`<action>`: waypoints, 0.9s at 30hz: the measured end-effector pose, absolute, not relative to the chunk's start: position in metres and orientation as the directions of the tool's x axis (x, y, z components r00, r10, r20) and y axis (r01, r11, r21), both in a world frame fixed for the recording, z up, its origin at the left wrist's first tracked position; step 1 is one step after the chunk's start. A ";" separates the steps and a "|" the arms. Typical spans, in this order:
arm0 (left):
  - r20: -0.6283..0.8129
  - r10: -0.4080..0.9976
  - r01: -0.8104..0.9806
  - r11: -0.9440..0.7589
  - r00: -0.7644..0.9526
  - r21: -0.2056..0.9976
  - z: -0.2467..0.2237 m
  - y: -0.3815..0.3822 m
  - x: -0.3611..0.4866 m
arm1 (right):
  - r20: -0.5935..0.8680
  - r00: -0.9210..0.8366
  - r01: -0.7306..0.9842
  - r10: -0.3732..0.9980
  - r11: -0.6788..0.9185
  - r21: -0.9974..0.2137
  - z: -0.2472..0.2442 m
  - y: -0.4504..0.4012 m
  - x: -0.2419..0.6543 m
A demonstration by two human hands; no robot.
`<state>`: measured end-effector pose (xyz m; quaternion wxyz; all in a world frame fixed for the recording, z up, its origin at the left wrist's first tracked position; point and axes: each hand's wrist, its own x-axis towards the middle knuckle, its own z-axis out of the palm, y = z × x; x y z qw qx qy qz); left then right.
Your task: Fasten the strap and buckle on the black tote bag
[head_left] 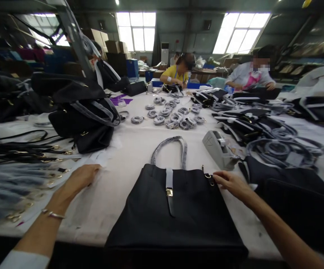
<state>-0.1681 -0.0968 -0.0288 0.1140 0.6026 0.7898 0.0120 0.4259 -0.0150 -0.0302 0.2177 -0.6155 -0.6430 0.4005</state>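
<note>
Black bag (190,215) sitting on table (117,164) front — right hand (229,183) touching its top right corner, fingers narrow, can't tell if pinching — left hand (85,177) reaching left of it, fingers bunched, can't tell if holding anything

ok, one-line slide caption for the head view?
Right hand at the top corner of a black handbag, left hand apart from it, coiled straps beyond.

No text, number or brand can be read. A pale tag (294,159) on a wrapped strap coil (275,148) is too blurred to read, and the gold clasp (169,192) of the black handbag (195,220) is too small for any lettering to be told.
</note>
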 end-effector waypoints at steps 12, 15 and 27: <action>0.044 0.888 0.880 0.444 -0.457 0.168 0.013 -0.093 -0.144 | -0.415 -0.233 0.488 0.879 -0.263 -0.832 -0.031 0.009 0.388; 0.094 0.865 0.834 0.440 -0.493 0.333 0.023 -0.091 -0.125 | -0.354 -0.273 0.407 0.895 -0.226 -0.885 -0.028 0.010 0.377; -0.116 0.929 0.839 0.367 -0.350 0.402 -0.034 -0.044 -0.099 | -0.058 -0.290 0.811 0.955 0.214 -0.544 -0.030 0.034 0.362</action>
